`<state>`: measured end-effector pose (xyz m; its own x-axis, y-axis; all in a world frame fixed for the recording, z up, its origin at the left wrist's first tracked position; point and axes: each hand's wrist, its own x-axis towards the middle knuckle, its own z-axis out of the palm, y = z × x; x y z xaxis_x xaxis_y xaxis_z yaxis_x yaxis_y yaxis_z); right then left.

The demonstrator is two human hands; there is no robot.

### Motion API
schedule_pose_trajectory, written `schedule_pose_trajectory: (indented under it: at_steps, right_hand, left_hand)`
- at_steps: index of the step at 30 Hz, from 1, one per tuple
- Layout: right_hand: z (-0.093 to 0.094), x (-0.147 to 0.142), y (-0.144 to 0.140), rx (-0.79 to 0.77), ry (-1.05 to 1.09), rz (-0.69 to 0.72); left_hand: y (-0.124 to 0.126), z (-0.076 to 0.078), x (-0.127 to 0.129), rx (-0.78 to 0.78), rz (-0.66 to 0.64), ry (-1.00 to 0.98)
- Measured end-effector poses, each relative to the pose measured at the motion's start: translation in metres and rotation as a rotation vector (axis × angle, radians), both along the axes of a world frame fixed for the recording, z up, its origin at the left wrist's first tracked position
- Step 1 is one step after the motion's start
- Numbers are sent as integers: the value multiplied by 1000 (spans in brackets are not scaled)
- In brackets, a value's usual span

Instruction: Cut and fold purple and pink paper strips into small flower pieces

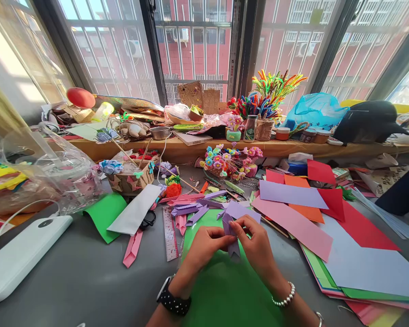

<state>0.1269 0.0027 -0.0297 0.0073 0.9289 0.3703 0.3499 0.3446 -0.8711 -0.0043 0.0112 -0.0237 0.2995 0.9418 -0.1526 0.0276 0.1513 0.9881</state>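
Between my two hands is a folded piece of purple paper (230,222), held just above a green mat (207,286). My left hand (207,245) pinches its left side, with the fingertips pressed together. From the right, my right hand (254,240) grips the same paper between thumb and forefinger. The fingers cover part of the folds. Behind the hands lie several folded purple strips (191,210) and pink strips (181,222). A ruler (170,234) rests on the table left of the mat.
Sheets of coloured paper (371,268) are stacked on the right. At left are a white power bank (27,259), a green sheet (105,215) and scissors (148,220). Small craft flowers (225,161) stand at the back, below a cluttered ledge (139,147) under the windows.
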Motion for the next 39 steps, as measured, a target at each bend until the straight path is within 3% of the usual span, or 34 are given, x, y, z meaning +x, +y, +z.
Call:
schedule_pose_trajectory:
  at_steps: [9,16,22,32,39]
  right_hand:
    - [-1,3,3,-29,45,39]
    - [4,5,3,-189,150,154]
    - [1,4,2,-207,158,125]
    - [2,1,1,-155,209,50]
    - [3,1,0,-175,268,51]
  left_hand:
    - [0,3,1,-40,23,21]
    - [-1,-3,0,21,-35,115]
    - [-2,-2,2,77,-60,192]
    - [-2,1,6,90,60,58]
    - [-2,1,5,3,11,-51]
